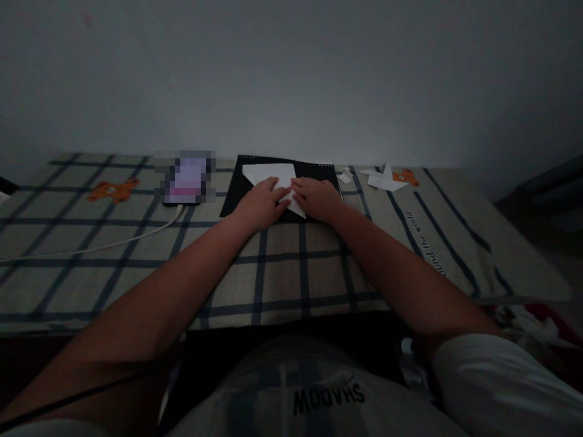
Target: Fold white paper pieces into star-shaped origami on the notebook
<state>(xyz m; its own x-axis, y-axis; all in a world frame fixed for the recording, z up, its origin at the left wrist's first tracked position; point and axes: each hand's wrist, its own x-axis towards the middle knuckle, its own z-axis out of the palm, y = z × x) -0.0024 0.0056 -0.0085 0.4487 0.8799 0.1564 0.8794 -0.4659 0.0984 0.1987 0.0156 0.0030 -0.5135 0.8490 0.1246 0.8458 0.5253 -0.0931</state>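
I press my left hand [263, 203] and right hand [316, 197] flat on a white paper [273, 175], fingers together, fingertips nearly meeting over its fold. Under them lies a black board [234, 194]; paper scraps [385, 181] sit well right.

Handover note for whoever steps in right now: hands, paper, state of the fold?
Left hand: flat on the white paper, pressing it down.
Right hand: also pressing the paper, fingertips beside the left's.
The paper lies on a black board on the checked cloth, partly folded into a pointed shape.
Folded paper pieces lie to the right; a phone with white cable to the left.
Fold looks unfinished.
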